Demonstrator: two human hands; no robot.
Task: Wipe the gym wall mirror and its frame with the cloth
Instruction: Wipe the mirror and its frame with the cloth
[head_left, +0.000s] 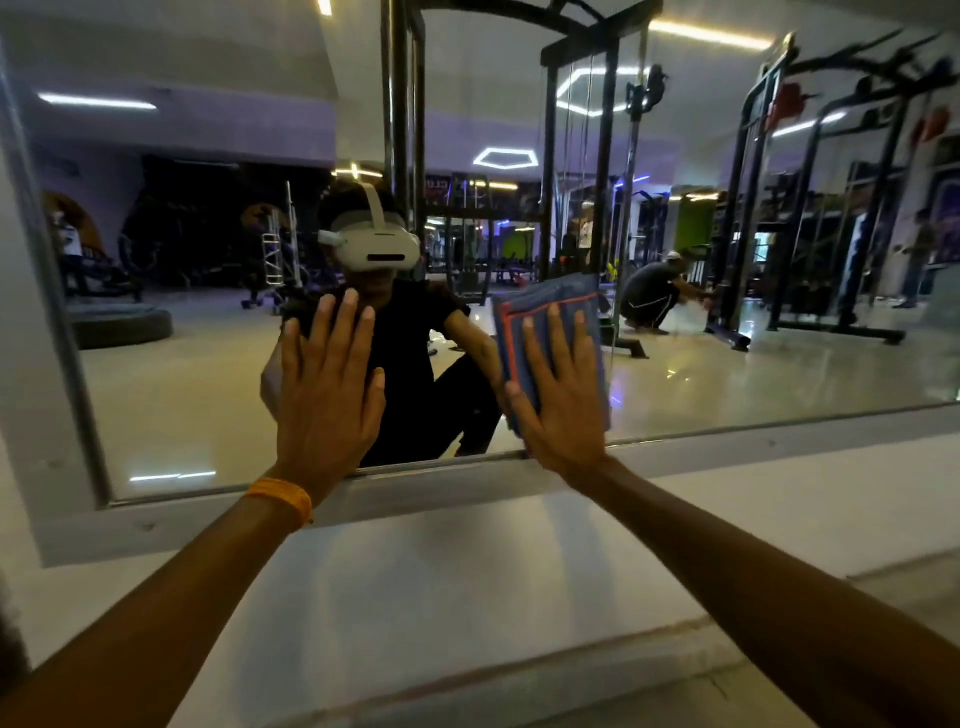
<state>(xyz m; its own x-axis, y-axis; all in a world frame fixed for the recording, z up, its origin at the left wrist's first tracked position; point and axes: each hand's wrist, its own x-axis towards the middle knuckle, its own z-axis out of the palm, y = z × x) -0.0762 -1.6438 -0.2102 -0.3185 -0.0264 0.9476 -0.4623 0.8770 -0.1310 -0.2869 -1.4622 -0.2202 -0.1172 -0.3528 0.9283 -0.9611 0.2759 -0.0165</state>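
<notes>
The right hand (558, 395), fingers straight and spread, presses a folded blue cloth (548, 301) flat against the gym wall mirror (779, 364) just above its bottom edge. The broad palm apparently spreads pressure across the whole cloth. The left hand (324, 400), empty and likewise flat with fingers wide, rests on the glass beside it, seemingly as a brace. The grey frame (727, 453) runs just below both wrists, within easy reach of the cloth.
</notes>
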